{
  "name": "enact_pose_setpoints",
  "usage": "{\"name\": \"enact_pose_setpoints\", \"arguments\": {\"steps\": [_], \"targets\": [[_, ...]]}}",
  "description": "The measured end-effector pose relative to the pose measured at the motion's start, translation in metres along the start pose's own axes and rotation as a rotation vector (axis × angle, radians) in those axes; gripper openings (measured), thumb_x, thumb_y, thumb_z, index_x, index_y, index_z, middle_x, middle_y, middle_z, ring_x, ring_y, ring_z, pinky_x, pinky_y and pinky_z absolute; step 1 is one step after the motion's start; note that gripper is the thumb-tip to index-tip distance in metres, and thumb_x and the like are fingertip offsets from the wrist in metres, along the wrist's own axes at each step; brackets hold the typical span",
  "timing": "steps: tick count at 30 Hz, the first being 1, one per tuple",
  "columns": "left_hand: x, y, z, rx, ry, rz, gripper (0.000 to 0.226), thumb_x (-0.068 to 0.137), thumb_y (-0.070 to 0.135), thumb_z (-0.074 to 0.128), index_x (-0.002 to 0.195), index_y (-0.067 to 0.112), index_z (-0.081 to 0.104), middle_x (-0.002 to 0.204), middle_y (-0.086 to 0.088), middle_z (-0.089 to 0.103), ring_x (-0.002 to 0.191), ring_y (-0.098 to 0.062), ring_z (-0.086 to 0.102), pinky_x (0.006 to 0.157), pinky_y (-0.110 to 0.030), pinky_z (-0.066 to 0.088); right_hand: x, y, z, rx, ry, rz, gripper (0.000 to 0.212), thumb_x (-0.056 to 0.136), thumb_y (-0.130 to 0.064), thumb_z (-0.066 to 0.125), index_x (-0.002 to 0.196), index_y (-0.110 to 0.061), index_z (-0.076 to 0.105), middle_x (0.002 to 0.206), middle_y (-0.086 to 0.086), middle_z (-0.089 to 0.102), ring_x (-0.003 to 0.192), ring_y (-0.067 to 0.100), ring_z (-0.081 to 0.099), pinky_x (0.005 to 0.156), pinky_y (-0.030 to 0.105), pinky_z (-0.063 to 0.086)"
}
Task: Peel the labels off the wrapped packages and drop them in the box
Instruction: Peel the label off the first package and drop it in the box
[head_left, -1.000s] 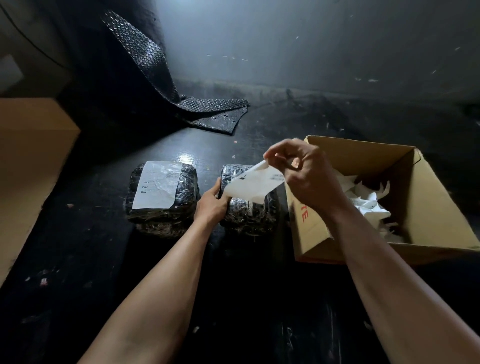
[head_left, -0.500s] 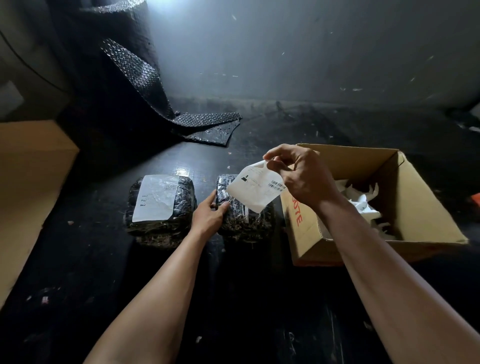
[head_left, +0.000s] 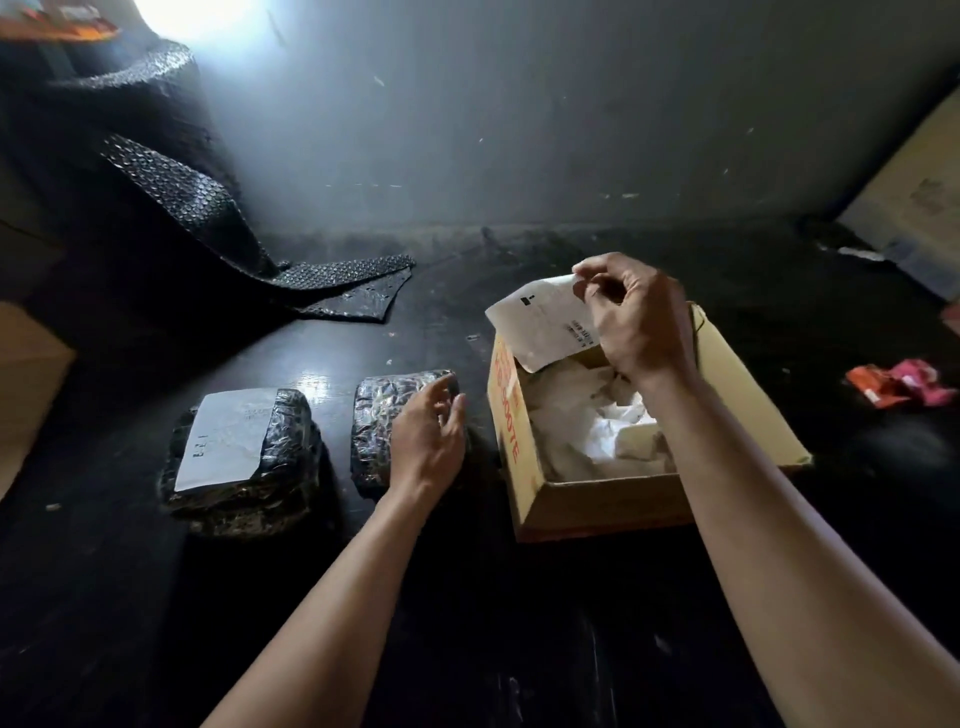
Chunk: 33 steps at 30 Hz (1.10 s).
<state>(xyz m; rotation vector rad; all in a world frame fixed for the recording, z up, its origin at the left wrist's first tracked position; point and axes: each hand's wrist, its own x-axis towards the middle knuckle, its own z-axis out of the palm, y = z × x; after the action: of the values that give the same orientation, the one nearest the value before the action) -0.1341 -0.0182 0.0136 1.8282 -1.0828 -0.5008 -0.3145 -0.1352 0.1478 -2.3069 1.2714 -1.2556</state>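
Note:
Two packages wrapped in black film lie side by side on the dark table. The left package (head_left: 244, 467) carries a white label (head_left: 226, 439) on top. The right package (head_left: 387, 415) shows bare film. My left hand (head_left: 428, 434) hovers over its right side, fingers apart, holding nothing. My right hand (head_left: 636, 317) pinches a peeled white label (head_left: 545, 327) by its upper corner, and the label hangs above the far left corner of the open cardboard box (head_left: 613, 506). Crumpled white labels (head_left: 592, 421) fill the box.
A sheet of black bubble wrap (head_left: 208, 218) drapes from the back left down onto the table. Brown cardboard (head_left: 26, 384) sits at the left edge. A red and pink wrapper (head_left: 904, 387) lies to the right of the box. A grey wall stands behind the table.
My right hand has carried the peeled label rightward from above the right package to above the box. My left hand has let go of that package's left side and now hovers over it, open.

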Motion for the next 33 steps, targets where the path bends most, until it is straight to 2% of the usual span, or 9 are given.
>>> {"name": "enact_pose_setpoints", "arguments": {"steps": [2, 5, 10, 14, 17, 23, 26, 29, 33], "targets": [[-0.002, 0.015, 0.022, -0.028, -0.107, -0.021, 0.050, 0.098, 0.042, 0.056, 0.144, 0.020, 0.053, 0.126, -0.008, 0.069, 0.108, -0.019, 0.068, 0.094, -0.041, 0.056, 0.000, 0.017, -0.009, -0.011, 0.009, 0.029, 0.021, 0.092, -0.011, 0.064, 0.107, -0.020, 0.074, 0.103, -0.004, 0.076, 0.094, 0.010, 0.070, 0.082, 0.021, 0.056], [-0.004, 0.024, 0.052, 0.007, -0.235, -0.068, 0.060, 0.098, 0.050, 0.051, 0.151, 0.027, 0.040, 0.129, -0.012, 0.067, 0.115, -0.027, 0.065, 0.097, -0.042, 0.051, -0.004, 0.040, -0.018, -0.030, -0.057, 0.104, 0.024, 0.092, -0.017, 0.067, 0.114, -0.025, 0.070, 0.096, -0.012, 0.073, 0.088, 0.001, 0.065, 0.078, 0.009, 0.049], [-0.013, 0.030, 0.082, 0.042, -0.253, -0.084, 0.056, 0.104, 0.035, 0.045, 0.157, 0.028, 0.027, 0.136, -0.018, 0.061, 0.125, -0.033, 0.057, 0.097, -0.034, 0.043, -0.014, 0.075, -0.017, -0.033, -0.179, 0.225, 0.003, 0.089, -0.021, 0.072, 0.091, -0.018, 0.070, 0.090, -0.002, 0.073, 0.083, 0.013, 0.068, 0.067, 0.028, 0.058], [-0.018, 0.034, 0.090, 0.016, -0.197, -0.110, 0.055, 0.106, 0.031, 0.041, 0.158, 0.032, 0.022, 0.141, -0.017, 0.057, 0.126, -0.032, 0.055, 0.086, -0.026, 0.036, -0.024, 0.100, -0.003, 0.029, -0.312, 0.380, 0.004, 0.088, -0.020, 0.073, 0.084, -0.022, 0.072, 0.082, -0.006, 0.071, 0.077, 0.012, 0.069, 0.067, 0.040, 0.062], [-0.021, 0.035, 0.092, 0.001, -0.160, -0.136, 0.054, 0.106, 0.031, 0.041, 0.157, 0.037, 0.024, 0.138, -0.016, 0.060, 0.124, -0.030, 0.056, 0.083, -0.021, 0.032, -0.028, 0.110, 0.007, 0.050, -0.382, 0.382, 0.005, 0.088, -0.016, 0.073, 0.084, -0.019, 0.073, 0.081, -0.005, 0.069, 0.078, 0.012, 0.067, 0.066, 0.031, 0.057], [-0.025, 0.040, 0.092, -0.026, -0.135, -0.176, 0.053, 0.105, 0.032, 0.042, 0.155, 0.041, 0.027, 0.138, -0.012, 0.061, 0.123, -0.026, 0.058, 0.082, -0.020, 0.033, -0.021, 0.119, 0.019, -0.032, -0.451, 0.390, 0.004, 0.090, -0.018, 0.071, 0.088, -0.020, 0.074, 0.088, -0.004, 0.070, 0.071, 0.004, 0.060, 0.049, 0.016, 0.034], [-0.026, 0.041, 0.092, -0.027, -0.122, -0.177, 0.052, 0.105, 0.032, 0.042, 0.154, 0.042, 0.028, 0.138, -0.011, 0.061, 0.122, -0.025, 0.058, 0.081, -0.020, 0.034, -0.014, 0.121, 0.023, -0.035, -0.469, 0.316, 0.006, 0.087, -0.017, 0.075, 0.091, -0.021, 0.073, 0.098, -0.001, 0.071, 0.083, 0.012, 0.066, 0.053, 0.017, 0.040], [-0.025, 0.039, 0.093, -0.015, -0.119, -0.168, 0.052, 0.105, 0.033, 0.042, 0.154, 0.043, 0.028, 0.145, -0.008, 0.056, 0.128, -0.024, 0.054, 0.080, -0.016, 0.032, -0.008, 0.121, 0.024, -0.011, -0.480, 0.285, 0.014, 0.086, -0.018, 0.076, 0.100, -0.018, 0.073, 0.097, -0.002, 0.071, 0.087, 0.012, 0.066, 0.064, 0.021, 0.048], [-0.024, 0.037, 0.095, -0.020, -0.107, -0.179, 0.051, 0.105, 0.033, 0.042, 0.153, 0.043, 0.030, 0.139, -0.011, 0.060, 0.124, -0.024, 0.056, 0.081, -0.020, 0.033, -0.003, 0.124, 0.031, -0.064, -0.512, 0.264, 0.001, 0.085, -0.025, 0.076, 0.085, -0.024, 0.075, 0.090, -0.001, 0.074, 0.086, 0.016, 0.068, 0.077, 0.032, 0.057]]}}
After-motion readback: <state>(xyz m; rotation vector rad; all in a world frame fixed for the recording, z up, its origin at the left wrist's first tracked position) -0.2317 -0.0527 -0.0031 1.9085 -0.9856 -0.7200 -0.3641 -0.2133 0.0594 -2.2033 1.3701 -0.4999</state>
